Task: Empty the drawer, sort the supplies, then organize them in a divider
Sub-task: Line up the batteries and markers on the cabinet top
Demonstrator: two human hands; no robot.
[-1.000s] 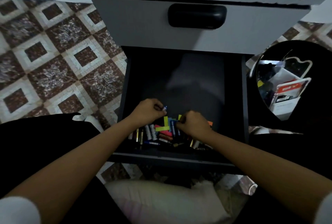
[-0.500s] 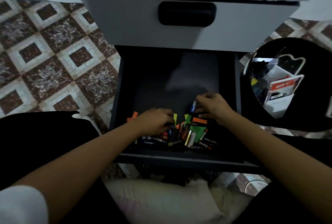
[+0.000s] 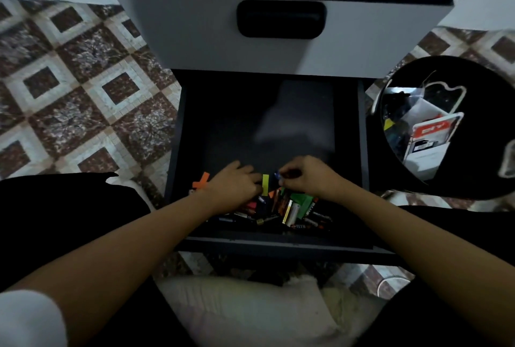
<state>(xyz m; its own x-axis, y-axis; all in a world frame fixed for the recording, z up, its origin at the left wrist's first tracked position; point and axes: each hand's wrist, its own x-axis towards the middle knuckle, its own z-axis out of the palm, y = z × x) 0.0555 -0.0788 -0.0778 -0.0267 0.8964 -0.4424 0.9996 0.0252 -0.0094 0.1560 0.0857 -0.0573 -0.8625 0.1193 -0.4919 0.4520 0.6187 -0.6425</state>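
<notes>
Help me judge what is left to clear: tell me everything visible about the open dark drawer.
The dark box-like drawer stands pulled out below a closed grey drawer front with a black handle. Its rear floor is bare; a pile of batteries and coloured paper strips lies near its front wall. The left hand rests on the pile; the right hand pinches a small blue item over it. Material unclear in the dim light.

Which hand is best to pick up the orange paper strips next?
Probably the left hand: the orange strips lie right beside it, while the right hand is across the pile, pinching a small blue thing.
</notes>
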